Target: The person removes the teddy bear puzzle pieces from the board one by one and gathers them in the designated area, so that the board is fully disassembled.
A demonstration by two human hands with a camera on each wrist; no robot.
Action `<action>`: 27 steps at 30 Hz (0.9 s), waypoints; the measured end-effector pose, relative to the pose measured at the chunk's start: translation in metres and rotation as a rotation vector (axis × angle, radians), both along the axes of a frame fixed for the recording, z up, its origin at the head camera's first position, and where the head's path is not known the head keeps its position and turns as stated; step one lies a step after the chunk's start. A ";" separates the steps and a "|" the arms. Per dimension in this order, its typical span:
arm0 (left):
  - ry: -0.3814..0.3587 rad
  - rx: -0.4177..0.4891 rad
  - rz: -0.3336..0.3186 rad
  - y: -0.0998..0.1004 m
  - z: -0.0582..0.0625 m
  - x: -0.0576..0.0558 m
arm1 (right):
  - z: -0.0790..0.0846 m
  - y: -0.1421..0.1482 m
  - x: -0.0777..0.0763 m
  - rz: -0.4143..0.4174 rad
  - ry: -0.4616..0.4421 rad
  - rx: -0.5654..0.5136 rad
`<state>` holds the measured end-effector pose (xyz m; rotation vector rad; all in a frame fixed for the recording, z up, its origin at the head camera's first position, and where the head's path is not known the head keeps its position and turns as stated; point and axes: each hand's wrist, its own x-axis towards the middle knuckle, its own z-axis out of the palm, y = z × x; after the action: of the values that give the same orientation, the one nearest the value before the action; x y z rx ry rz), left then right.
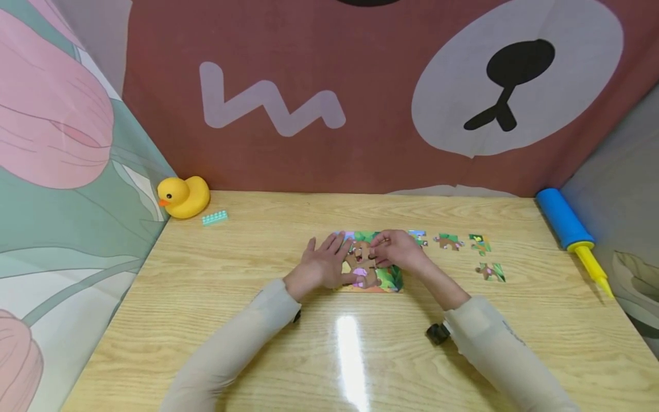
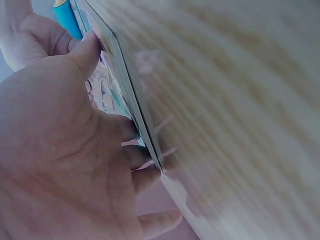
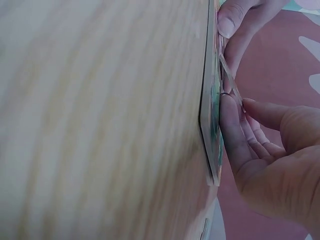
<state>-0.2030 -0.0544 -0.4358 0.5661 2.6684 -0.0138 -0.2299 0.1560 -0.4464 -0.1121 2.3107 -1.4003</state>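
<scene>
A jigsaw board [image 1: 388,281] with a brown bear picture lies on the wooden table, partly covered by both hands. My left hand [image 1: 324,266] rests on its left side with fingers spread and straight, the thumb [image 2: 90,52] along the near edge. Over the upper right of the board, my right hand [image 1: 399,250] pinches a jigsaw piece [image 3: 231,82] between thumb and fingers. In the right wrist view that thin piece stands tilted, its lower end close to the board. Beyond it, the left thumb [image 3: 227,25] presses on the board.
Several loose jigsaw pieces [image 1: 449,241] lie right of the board, one piece [image 1: 491,272] nearer the front. A yellow rubber duck [image 1: 193,197] and a turquoise toy brick [image 1: 214,218] sit at the back left. A blue pump [image 1: 565,220] with a yellow nozzle lies along the right edge.
</scene>
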 end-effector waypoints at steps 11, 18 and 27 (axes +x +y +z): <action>-0.024 -0.028 0.009 0.002 -0.002 -0.002 | -0.003 0.007 -0.002 -0.053 -0.058 -0.093; -0.023 -0.002 0.018 0.001 -0.001 -0.001 | 0.000 0.019 -0.002 -0.059 -0.075 -0.120; -0.011 0.025 0.008 0.001 0.000 0.000 | 0.003 0.035 -0.002 -0.066 -0.073 -0.155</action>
<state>-0.2034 -0.0538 -0.4361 0.5614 2.6634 0.0249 -0.2315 0.1908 -0.4436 -0.0305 2.1627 -1.5890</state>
